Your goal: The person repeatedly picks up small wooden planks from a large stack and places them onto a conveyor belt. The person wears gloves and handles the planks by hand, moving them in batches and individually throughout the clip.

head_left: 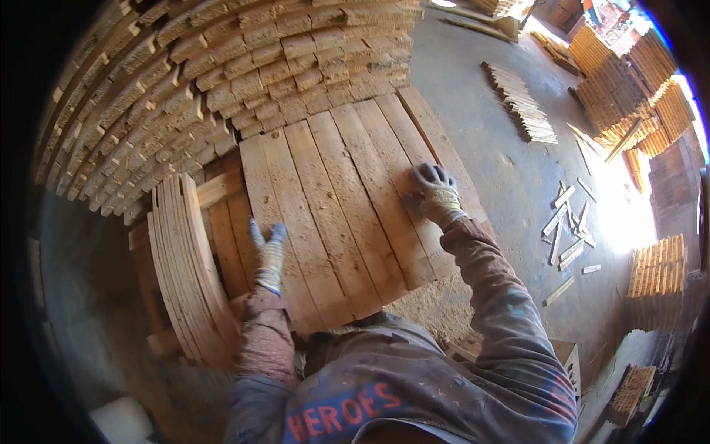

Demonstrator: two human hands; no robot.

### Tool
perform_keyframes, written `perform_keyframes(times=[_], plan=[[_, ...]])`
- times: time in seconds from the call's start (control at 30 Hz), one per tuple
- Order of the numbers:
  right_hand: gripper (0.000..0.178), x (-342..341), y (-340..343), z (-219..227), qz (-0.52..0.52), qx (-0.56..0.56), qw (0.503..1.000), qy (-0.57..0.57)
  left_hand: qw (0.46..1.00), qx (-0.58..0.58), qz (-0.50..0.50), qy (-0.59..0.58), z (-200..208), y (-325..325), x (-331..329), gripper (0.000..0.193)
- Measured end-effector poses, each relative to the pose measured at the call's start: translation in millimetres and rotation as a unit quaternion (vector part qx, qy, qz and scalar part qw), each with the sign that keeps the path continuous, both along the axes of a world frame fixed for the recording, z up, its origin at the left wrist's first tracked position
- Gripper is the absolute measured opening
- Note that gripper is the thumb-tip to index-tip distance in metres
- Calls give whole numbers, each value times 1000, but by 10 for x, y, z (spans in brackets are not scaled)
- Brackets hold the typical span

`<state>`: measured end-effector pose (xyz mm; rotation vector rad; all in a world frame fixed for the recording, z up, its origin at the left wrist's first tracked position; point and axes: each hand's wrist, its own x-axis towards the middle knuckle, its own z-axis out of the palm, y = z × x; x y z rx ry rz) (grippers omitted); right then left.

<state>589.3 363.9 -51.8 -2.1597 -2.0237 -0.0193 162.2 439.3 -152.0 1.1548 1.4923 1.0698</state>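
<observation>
While the planks (pixel 325 200) are lying side by side in a broad row in front of the person, their long axes are running from the near ends by the person's waist toward the big stack of boards (pixel 296 55), the far ends leaning somewhat to the left. At the row's left edge, the left hand (pixel 268 255), gloved, is pointing away from the body with thumb and fingers parted; it is showing nothing enclosed between them, and whether the fingertips are pressing on the edge plank I cannot tell. Farther forward, the right hand (pixel 436 194), also gloved, is reaching over the right-hand planks, its fingers spreading loosely above the wood and closing around nothing visible. Most of the row is thus lying between the two hands, with the far ends extending beyond both and the near ends coming back between the forearms. Crumbs of sawdust are speckling the upper faces. Just left of the row, a bundle of thin slats (pixel 181 266) is standing, while scrap pieces (pixel 569 226) are lying scattered on the floor (pixel 473 111) to the right.
</observation>
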Motion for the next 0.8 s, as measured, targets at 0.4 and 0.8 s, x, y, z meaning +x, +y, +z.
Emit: perform_keyframes(times=[0.4, 0.8], plan=[[59, 1415, -701, 1084, 20, -108, 988, 105, 991, -13, 42, -123, 619, -257, -460, 25], [31, 1304, 296, 284, -128, -75, 775, 615, 986, -133, -32, -99, 629, -255, 525, 69]])
